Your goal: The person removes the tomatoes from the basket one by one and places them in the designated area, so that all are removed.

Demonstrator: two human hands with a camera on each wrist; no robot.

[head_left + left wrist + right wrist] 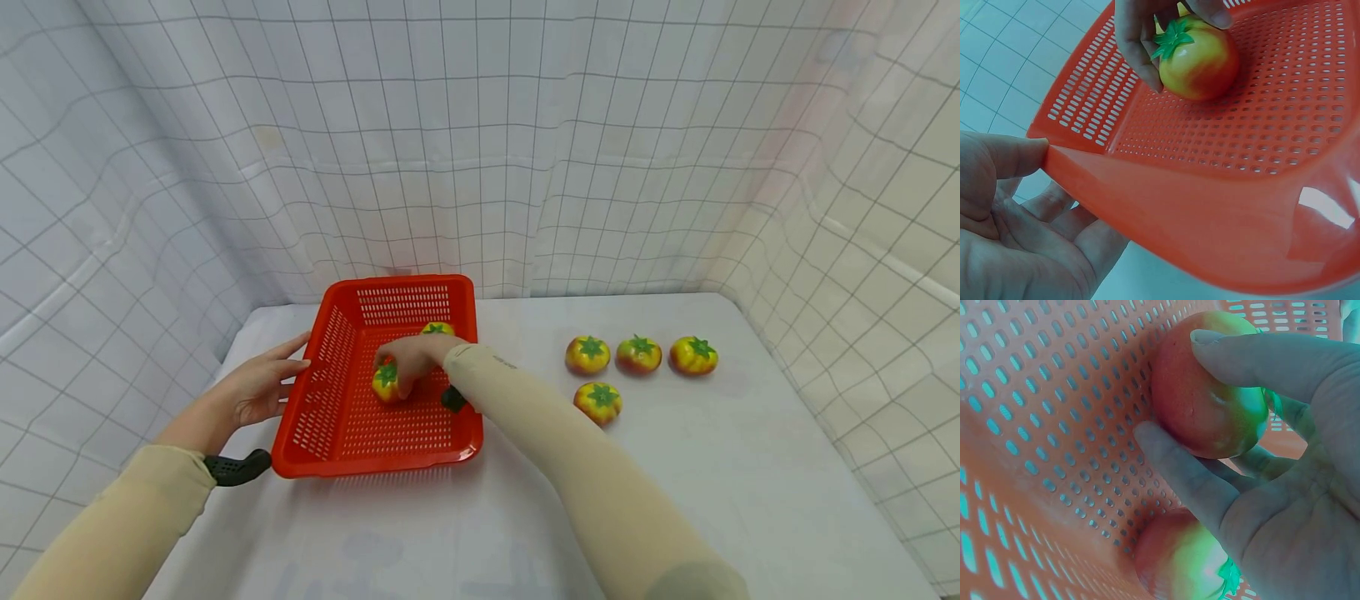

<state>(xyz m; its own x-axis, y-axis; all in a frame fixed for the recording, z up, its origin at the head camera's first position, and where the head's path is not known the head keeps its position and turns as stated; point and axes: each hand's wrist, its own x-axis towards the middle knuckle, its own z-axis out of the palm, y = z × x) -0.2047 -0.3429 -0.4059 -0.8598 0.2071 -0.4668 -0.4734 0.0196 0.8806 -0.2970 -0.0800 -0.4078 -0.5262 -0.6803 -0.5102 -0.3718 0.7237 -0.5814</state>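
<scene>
My right hand (pixel 412 358) reaches down into a red perforated plastic basket (pixel 375 462) and holds a yellow-red tomato (pixel 386 383) with a green star-shaped calyx. In the right wrist view the thumb lies across this tomato (pixel 1204 406), with the fingers around its other side, close over the basket floor. A second tomato (pixel 437 328) sits in the basket, farther back and partly hidden by the right hand in the head view. My left hand (pixel 258 387) is at the basket's left side, its fairly straight fingers touching the rim (pixel 1085 175) from outside.
On the white table (pixel 675 475) to the right of the basket lie several more tomatoes: three in a back row, including one tomato (pixel 693 356) at the far right, and a nearer tomato (pixel 597 403) beside the right forearm. White grid-patterned curtains (pixel 495 150) enclose the table.
</scene>
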